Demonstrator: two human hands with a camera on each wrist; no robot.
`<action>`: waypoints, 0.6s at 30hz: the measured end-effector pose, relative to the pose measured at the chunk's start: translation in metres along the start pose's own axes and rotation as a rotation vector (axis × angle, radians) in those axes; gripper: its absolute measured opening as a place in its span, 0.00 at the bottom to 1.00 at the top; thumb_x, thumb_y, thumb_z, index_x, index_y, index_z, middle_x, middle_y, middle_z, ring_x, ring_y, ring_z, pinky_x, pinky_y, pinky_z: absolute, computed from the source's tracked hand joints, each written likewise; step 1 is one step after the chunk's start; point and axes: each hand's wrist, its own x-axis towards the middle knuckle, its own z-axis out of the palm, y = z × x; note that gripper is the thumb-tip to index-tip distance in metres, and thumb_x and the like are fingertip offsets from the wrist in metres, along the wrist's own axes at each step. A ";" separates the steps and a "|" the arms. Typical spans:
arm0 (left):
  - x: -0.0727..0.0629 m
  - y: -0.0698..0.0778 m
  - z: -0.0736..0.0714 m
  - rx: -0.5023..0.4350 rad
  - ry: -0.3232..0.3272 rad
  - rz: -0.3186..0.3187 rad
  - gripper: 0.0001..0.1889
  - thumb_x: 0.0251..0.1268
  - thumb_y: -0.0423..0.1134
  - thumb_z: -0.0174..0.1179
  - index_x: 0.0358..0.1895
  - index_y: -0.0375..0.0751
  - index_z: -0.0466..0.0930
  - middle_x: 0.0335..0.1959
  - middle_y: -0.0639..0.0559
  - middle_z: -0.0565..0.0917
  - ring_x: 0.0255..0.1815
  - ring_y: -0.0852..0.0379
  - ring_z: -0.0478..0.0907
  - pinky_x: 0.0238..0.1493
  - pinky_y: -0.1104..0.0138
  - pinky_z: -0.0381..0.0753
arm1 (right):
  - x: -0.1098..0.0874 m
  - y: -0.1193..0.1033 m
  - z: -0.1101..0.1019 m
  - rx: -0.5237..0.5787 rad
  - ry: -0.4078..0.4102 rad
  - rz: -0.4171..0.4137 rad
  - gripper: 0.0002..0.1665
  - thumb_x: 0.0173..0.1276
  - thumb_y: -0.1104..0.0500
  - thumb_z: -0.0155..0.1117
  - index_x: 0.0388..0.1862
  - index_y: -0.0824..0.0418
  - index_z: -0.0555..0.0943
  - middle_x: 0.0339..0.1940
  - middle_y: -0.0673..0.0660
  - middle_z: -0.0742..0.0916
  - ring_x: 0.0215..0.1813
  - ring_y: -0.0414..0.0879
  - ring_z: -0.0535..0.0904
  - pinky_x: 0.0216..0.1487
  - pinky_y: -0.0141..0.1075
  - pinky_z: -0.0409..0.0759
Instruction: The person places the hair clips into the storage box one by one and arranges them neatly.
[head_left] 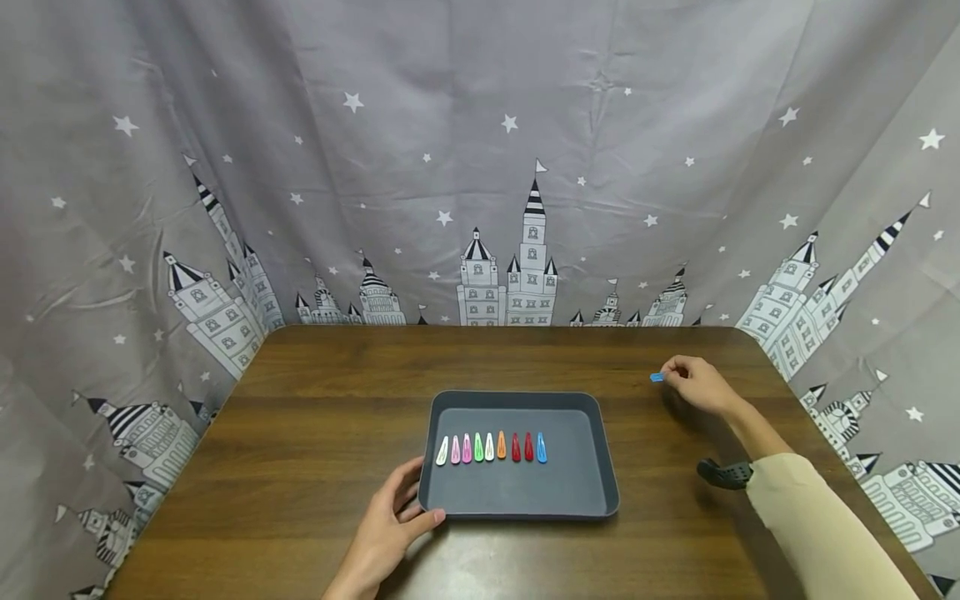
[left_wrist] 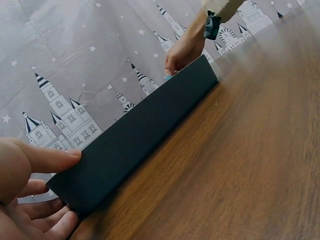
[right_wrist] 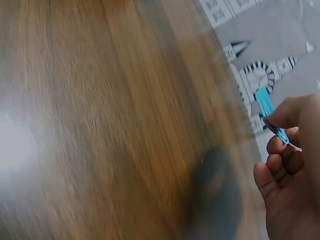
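A dark grey tray (head_left: 577, 492) sits on the table, with a row of snap hair clips (head_left: 478, 447) in it: whitish, pink, green, orange, red and, at the right end, blue. At the tray's near left corner, my left hand (head_left: 387, 521) grips the wall, thumb on the near side and fingers around the left side. Off to the right of the tray, above the table, my right hand (head_left: 697, 383) pinches a blue hair clip (right_wrist: 265, 103) between thumb and fingers. One end of that clip is covered by the fingertips.
The brown wooden table (head_left: 322, 400) has a grey curtain (head_left: 420, 167) with castles and stars behind it and at both sides. A dark band (head_left: 723, 474) is on the right wrist, by the beige sleeve (head_left: 817, 517).
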 end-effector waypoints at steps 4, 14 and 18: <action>0.000 0.001 0.000 0.003 -0.006 0.002 0.41 0.58 0.24 0.73 0.76 0.34 0.65 0.73 0.30 0.69 0.69 0.36 0.72 0.58 0.61 0.84 | 0.003 -0.011 0.006 0.026 -0.032 -0.034 0.08 0.80 0.63 0.58 0.42 0.66 0.81 0.31 0.54 0.78 0.34 0.47 0.71 0.33 0.36 0.69; 0.001 0.002 0.000 -0.006 -0.011 -0.007 0.41 0.60 0.24 0.72 0.76 0.34 0.63 0.72 0.29 0.69 0.68 0.36 0.73 0.56 0.61 0.85 | 0.012 -0.027 0.021 0.073 -0.058 -0.091 0.05 0.77 0.61 0.65 0.40 0.62 0.84 0.37 0.60 0.86 0.37 0.48 0.76 0.37 0.36 0.75; 0.000 0.002 0.000 -0.010 -0.008 -0.009 0.41 0.59 0.23 0.72 0.76 0.35 0.64 0.73 0.30 0.69 0.69 0.36 0.72 0.57 0.61 0.85 | 0.013 -0.034 0.025 0.082 -0.074 -0.121 0.05 0.76 0.62 0.66 0.39 0.63 0.86 0.38 0.61 0.87 0.38 0.48 0.78 0.38 0.35 0.78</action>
